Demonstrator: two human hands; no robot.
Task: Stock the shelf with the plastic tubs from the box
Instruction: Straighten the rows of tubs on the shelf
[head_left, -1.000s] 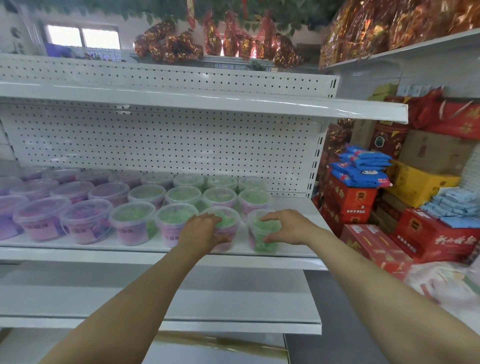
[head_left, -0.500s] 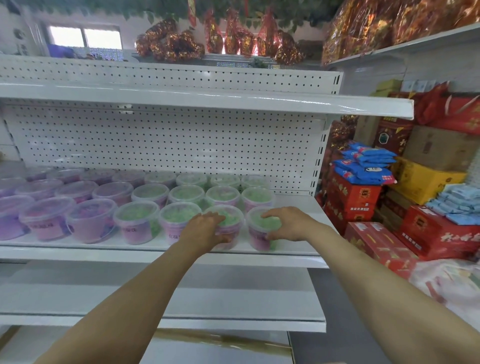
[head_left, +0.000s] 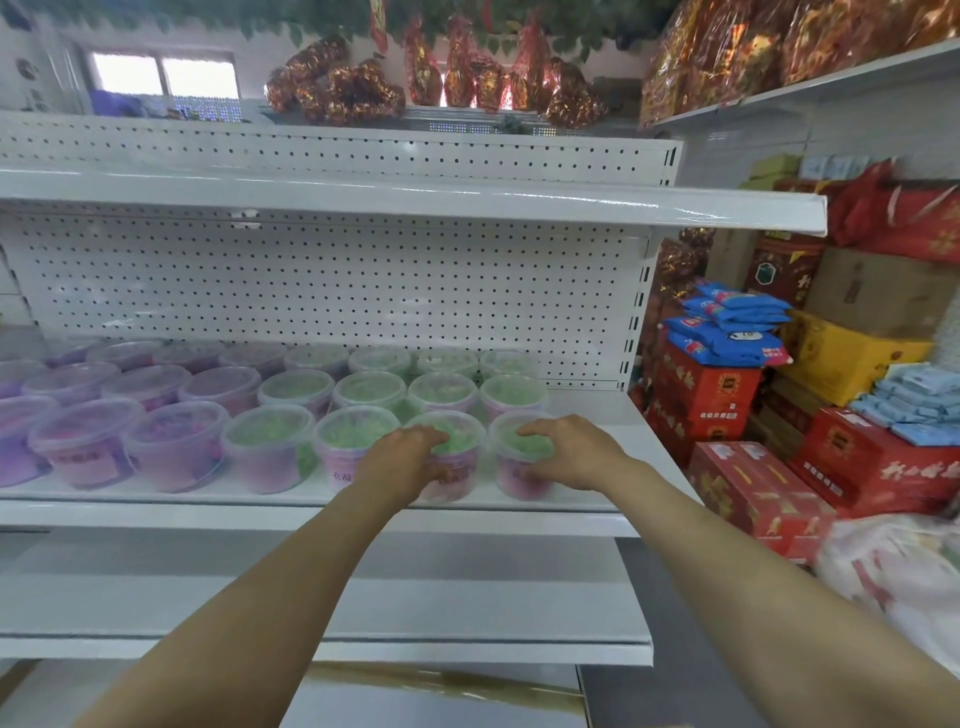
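Plastic tubs (head_left: 522, 457) under both hands (head_left: 563, 452), shelf-front.

Clear lidded plastic tubs (head_left: 270, 447) of purple and green filling, upright in three rows on the white shelf (head_left: 208, 512)

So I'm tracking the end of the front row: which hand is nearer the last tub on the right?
Right. The right hand rests on that last tub; the left hand holds the neighbouring tub beside it.
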